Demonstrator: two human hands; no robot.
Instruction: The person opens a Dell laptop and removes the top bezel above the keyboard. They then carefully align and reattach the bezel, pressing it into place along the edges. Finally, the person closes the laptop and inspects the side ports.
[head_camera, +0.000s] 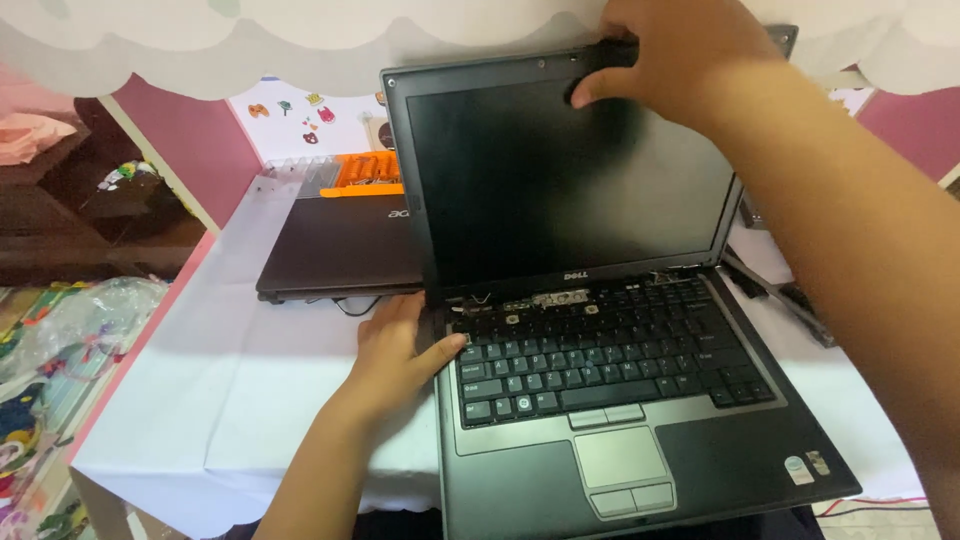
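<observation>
Right hand (670, 55) grips the top edge of the screen lid (560, 170) of the open dark grey laptop (600, 330), fingers curled over the rim from behind, thumb pressed on the front bezel near the top centre. Closed on the lid. Left hand (400, 350) lies flat and open, palm down, at the laptop's left rear corner; thumb reaches onto the left edge of the black keyboard (610, 360), other fingers rest on the white cloth-covered worktop (260, 370) just beside the base. It holds nothing, only presses.

Laptop sits on the near right part of the worktop, front edge hanging toward the camera. Screen is dark, lid stands roughly upright. The strip above the keyboard by the hinges (560, 298) looks uncovered, with small metal parts and thin wires showing at both hinge ends. Silver touchpad (620, 455) with buttons sits below the keys.

Behind the left hand, a second closed black laptop (340, 245) lies flat on the worktop, touching or just behind the open one's lid. An orange plastic tool case (365, 172) rests beyond it. Dark flat parts (785, 295) lie on the right of the worktop, partly hidden by the right forearm. Left of the worktop: pink wall, dark wooden shelf (90, 200), colourful plastic-wrapped items (60, 350) on the floor.
</observation>
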